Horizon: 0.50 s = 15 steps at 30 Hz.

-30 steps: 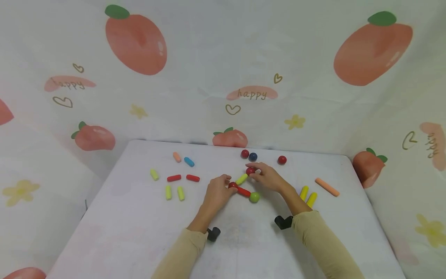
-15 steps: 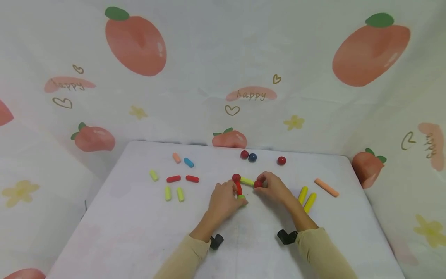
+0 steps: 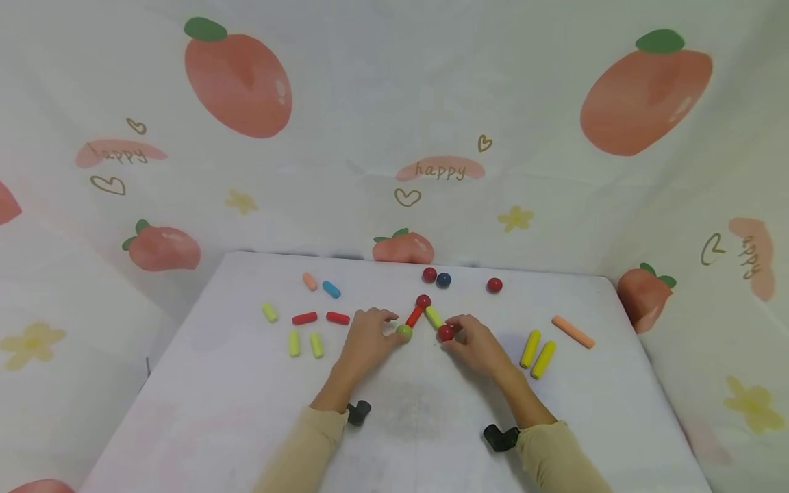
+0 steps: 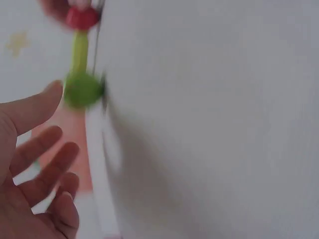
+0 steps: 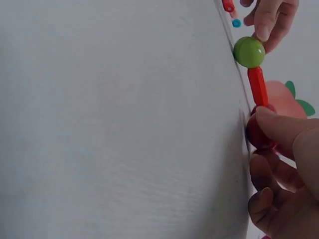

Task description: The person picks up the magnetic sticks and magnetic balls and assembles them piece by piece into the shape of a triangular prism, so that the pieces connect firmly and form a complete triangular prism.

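Note:
In the head view, a red ball tops a V of two short sticks. The red stick runs down to a green ball, the yellow-green stick to another red ball. My left hand touches the green ball with its thumb; its other fingers spread away from the ball. Between thumb and fingers my right hand pinches the right-end red ball, also seen in the right wrist view. The left wrist view is blurred.
Left of the hands lie several short sticks, among them a blue stick and a red stick. At the back stand a dark blue ball and two red balls. Yellow sticks and a long orange stick lie right.
The joined sticks and balls have turned so the shared red ball points to the back. My left hand has shifted from that ball to the green one; the right hand keeps its red ball.

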Each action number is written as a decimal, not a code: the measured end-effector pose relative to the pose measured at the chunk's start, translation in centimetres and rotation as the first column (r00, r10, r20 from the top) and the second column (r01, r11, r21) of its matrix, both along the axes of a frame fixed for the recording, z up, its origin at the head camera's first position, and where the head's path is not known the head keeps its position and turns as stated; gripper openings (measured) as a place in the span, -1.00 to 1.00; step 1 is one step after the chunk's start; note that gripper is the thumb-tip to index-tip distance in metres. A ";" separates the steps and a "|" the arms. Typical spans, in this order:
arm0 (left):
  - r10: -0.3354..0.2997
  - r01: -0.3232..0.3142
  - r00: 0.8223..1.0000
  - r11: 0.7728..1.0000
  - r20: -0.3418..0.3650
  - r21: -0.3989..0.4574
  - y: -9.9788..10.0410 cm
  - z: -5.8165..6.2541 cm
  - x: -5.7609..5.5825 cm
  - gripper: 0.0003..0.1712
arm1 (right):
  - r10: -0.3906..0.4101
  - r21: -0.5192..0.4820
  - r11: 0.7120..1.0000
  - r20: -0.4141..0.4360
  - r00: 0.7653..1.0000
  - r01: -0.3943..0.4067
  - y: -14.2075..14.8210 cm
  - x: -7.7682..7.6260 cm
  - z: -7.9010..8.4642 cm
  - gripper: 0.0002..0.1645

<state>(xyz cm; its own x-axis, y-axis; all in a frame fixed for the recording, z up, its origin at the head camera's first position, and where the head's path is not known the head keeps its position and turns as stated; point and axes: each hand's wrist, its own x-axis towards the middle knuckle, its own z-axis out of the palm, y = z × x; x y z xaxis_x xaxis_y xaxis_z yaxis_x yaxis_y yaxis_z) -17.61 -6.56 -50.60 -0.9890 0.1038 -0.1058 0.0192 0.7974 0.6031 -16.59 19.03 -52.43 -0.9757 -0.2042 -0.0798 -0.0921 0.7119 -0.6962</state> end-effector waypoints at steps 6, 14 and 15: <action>0.031 -0.032 0.998 0.999 -0.061 -0.031 -6.3 1.1 -2.0 -0.44 | -0.019 0.023 1.000 -0.002 1.000 0.020 -0.5 0.4 0.1 -0.47; 0.041 -0.039 0.999 0.973 0.005 -0.227 -10.3 0.9 -3.5 -0.45 | -0.024 0.015 1.000 0.035 0.999 0.023 -0.7 0.4 0.1 -0.49; 0.036 -0.031 0.999 0.971 0.015 -0.236 -10.3 0.7 -3.6 -0.46 | -0.026 0.016 1.000 0.036 0.999 0.026 -0.7 0.4 0.1 -0.49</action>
